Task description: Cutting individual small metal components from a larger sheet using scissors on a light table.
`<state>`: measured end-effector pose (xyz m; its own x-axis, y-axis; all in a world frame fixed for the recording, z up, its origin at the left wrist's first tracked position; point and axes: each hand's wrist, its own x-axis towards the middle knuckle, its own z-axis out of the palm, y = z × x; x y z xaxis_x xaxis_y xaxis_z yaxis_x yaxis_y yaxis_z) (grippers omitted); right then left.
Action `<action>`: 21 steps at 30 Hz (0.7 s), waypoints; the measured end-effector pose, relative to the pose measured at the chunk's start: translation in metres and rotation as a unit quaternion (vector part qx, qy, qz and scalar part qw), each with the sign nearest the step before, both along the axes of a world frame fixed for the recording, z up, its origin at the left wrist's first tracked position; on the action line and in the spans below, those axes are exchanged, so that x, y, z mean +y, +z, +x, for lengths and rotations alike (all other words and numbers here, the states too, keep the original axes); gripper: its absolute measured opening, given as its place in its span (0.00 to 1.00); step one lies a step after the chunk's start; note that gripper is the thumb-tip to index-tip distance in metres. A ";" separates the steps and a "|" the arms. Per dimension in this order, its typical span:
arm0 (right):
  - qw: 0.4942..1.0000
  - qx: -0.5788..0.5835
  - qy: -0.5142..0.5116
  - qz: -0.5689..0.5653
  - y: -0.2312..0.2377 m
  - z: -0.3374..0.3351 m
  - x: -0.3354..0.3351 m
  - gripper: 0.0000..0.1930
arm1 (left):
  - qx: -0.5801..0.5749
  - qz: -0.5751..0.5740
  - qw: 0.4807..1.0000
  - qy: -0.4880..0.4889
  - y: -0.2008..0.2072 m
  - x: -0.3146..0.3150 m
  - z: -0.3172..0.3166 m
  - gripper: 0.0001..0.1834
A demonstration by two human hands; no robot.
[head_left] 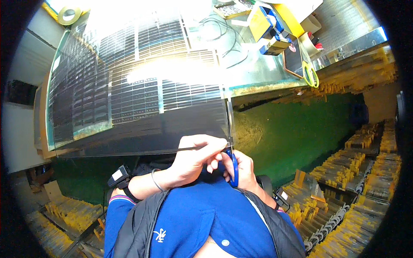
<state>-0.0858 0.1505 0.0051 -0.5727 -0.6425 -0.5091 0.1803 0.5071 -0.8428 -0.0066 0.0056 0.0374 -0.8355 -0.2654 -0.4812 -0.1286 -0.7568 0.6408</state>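
A large dark film sheet (180, 124) printed with pale grid patterns lies over a bright glass-topped table, its near edge reaching past the table toward me. At the sheet's near right corner, my left hand (193, 159) is closed, thumb and finger pinching the edge. Just right of it, my right hand (244, 172) grips a pair of scissors with blue handles (234, 170). The scissors point away from me, along the sheet's right edge. Where exactly the blades meet the film is hard to make out.
The glass table (266, 85) carries yellow-and-blue boxes (275, 45), a dark phone-like slab (293, 58), yellow-green scissors (310, 75) and thin dark cables (232, 43). A tape roll (69, 16) sits at the far left. Racks of yellow-edged sheets (344, 165) stand at right, above green floor (279, 129).
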 end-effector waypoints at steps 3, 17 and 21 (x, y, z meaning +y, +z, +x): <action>0.987 -0.008 -0.074 -0.145 -0.013 -0.011 0.006 0.08 | 0.012 -0.024 1.000 0.008 0.003 -0.007 0.001 0.06; 0.820 0.450 0.150 -0.320 0.065 -0.095 -0.122 0.06 | 0.200 -0.141 0.969 -0.033 0.011 -0.014 0.029 0.22; 0.920 0.123 0.001 -0.372 0.080 -0.075 -0.126 0.10 | 0.093 -0.141 0.983 -0.068 -0.004 -0.012 0.021 0.19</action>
